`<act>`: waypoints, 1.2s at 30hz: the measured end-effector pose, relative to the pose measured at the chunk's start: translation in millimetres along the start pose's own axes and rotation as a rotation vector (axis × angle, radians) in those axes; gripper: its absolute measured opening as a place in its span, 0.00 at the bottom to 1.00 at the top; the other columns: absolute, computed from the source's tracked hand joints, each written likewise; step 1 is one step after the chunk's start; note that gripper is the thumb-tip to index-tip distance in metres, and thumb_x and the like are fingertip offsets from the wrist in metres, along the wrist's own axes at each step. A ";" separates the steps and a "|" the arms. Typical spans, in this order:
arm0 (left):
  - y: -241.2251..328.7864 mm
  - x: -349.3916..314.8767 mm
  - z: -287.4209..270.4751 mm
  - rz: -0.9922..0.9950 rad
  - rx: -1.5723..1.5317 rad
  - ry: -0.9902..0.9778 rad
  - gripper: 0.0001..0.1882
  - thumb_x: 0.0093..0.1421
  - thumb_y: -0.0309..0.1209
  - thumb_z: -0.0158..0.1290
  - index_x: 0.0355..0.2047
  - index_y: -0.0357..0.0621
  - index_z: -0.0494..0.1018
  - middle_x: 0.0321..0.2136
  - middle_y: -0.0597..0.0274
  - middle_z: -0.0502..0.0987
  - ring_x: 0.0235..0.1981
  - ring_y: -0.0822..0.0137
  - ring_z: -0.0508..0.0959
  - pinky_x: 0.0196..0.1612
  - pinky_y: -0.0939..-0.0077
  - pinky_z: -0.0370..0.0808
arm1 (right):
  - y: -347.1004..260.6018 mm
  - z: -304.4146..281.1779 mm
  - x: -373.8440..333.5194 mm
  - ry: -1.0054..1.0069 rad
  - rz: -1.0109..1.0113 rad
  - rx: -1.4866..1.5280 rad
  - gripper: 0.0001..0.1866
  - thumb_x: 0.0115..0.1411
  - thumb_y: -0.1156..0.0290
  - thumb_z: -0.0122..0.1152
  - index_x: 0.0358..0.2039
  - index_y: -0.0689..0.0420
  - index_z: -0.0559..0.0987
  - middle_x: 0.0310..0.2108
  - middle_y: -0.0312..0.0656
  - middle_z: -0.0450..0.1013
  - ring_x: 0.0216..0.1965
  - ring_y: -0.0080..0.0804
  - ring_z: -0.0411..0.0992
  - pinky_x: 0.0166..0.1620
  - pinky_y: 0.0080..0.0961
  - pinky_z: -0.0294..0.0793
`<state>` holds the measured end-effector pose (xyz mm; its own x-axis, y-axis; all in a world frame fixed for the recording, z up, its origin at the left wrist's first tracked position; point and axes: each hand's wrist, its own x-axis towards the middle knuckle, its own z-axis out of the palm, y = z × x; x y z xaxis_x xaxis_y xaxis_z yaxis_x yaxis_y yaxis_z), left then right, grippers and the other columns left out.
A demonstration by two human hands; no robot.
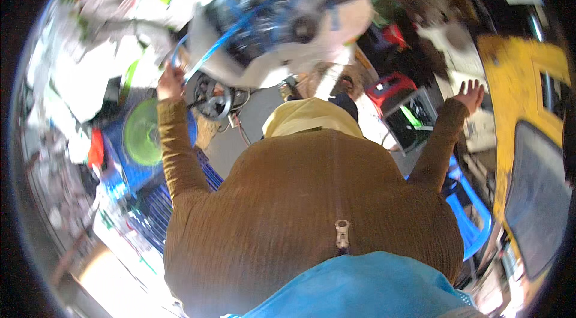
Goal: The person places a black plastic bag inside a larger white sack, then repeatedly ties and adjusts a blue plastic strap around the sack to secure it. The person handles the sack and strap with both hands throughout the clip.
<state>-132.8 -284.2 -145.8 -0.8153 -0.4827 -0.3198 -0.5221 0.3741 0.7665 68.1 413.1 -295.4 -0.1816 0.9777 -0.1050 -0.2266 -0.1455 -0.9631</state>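
Grey floor (249, 119), cluttered around; I see the left hand (171, 84) closed on a blue strap (215, 48) crossing a white sack (279, 67), the right hand (471, 97) open, empty.

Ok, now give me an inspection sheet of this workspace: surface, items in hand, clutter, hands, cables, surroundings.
Surface: grey floor, partly visible.
Items in hand: blue strip, stretching over a large whitish sack with clear and blue contents, blurred.
Clutter: green round piece at left; red object right of centre, kind unclear.
Hands: left hand raised, apparently gripping the strip; right hand open, fingers apart, holding nothing visible.
Cables: thin cord near a black round frame; its ends can't be traced.
Surroundings: large yellow panel at far right.
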 end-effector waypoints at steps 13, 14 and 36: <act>84.7 -12.9 -63.8 0.788 -0.791 -0.841 0.20 0.65 0.38 0.33 0.22 0.39 0.66 0.20 0.57 0.69 0.24 0.68 0.68 0.31 0.77 0.65 | -98.4 339.4 -461.2 -1.889 -0.849 -0.389 0.12 0.55 0.62 0.54 0.36 0.55 0.77 0.31 0.43 0.74 0.31 0.34 0.73 0.37 0.27 0.71; 86.0 0.1 -62.2 0.808 -0.857 -0.891 0.20 0.65 0.40 0.33 0.23 0.39 0.66 0.23 0.57 0.70 0.26 0.66 0.69 0.34 0.74 0.66 | -103.9 343.0 -459.0 -1.868 -0.713 -0.336 0.11 0.55 0.63 0.55 0.33 0.56 0.78 0.29 0.43 0.74 0.29 0.32 0.73 0.34 0.24 0.71; 139.7 25.2 80.8 1.512 0.029 -0.828 0.12 0.60 0.37 0.42 0.35 0.46 0.73 0.30 0.61 0.72 0.38 0.63 0.71 0.42 0.71 0.68 | -244.2 357.8 -330.2 -0.974 -1.116 -0.246 0.08 0.52 0.70 0.56 0.31 0.60 0.73 0.22 0.37 0.68 0.21 0.27 0.65 0.27 0.24 0.63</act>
<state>-246.5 -180.1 -91.8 -0.4468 0.7834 0.4320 0.7724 0.0940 0.6282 -159.0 71.7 63.1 -0.5992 0.0713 0.7974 -0.5298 0.7114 -0.4617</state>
